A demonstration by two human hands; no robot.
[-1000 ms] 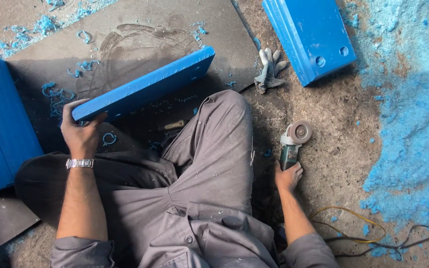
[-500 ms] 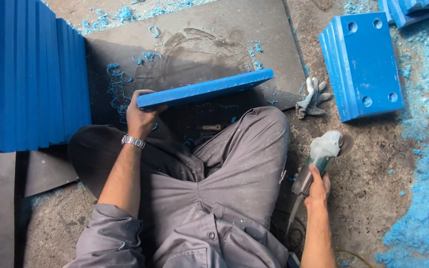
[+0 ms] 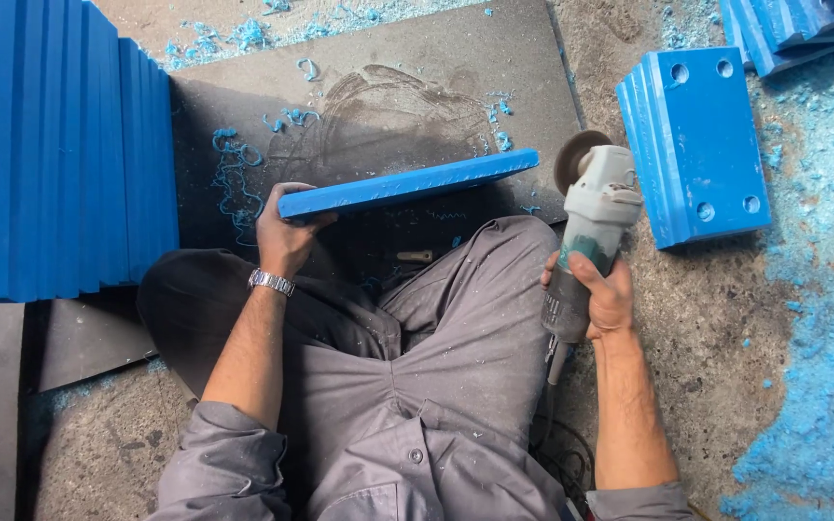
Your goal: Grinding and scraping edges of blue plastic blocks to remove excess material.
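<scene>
Filling the left side of the view, a row of blue slabs is seen standing on edge, packed tight one against the next. A dark mat is spread over the rough floor in front of the seated person, and its far edge and left part are littered with curled blue shavings. Off the mat's right edge, a stack of blue plates with round holes near the corners is laid flat on the floor, and more blue pieces are glimpsed at the top right corner. Blue dust is heaped thick along the right side of the floor.

At the near edge of the mat, a blue slab is held up on its long edge, tilted, its top face turned towards the knees. Its left end is clamped by the left hand, fingers wrapped over the edge, a metal watch worn at the wrist. Just beside the slab's right end, an angle grinder is gripped by the right hand, closed round the body; its disc is pointed away from the person, close to the slab's end, though contact cannot be told. A cord is trailed down beside the grey trouser leg.
</scene>
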